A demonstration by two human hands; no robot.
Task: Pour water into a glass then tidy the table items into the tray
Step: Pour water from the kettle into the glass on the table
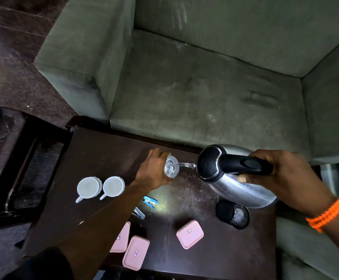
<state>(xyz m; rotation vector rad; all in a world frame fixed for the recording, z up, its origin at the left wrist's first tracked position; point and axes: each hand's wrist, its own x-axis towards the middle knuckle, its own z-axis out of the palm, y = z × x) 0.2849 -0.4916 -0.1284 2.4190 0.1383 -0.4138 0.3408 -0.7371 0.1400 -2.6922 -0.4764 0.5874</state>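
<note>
My right hand (286,176) grips the black handle of a steel kettle (235,178), tilted to the left. A thin stream of water runs from its spout into a clear glass (172,169) standing on the dark wooden table (95,154). My left hand (154,170) is wrapped around the left side of the glass. Two white cups (89,187) (113,186) stand side by side to the left. Three pink lidded boxes (189,234) (135,252) (122,237) lie near the table's front. No tray is in view.
A blue stapler (150,201) and a metal clip (139,213) lie beside my left forearm. A black mesh pot (233,214) sits under the kettle's base. A green sofa (205,87) stands right behind the table. A dark side table (12,158) is at the left.
</note>
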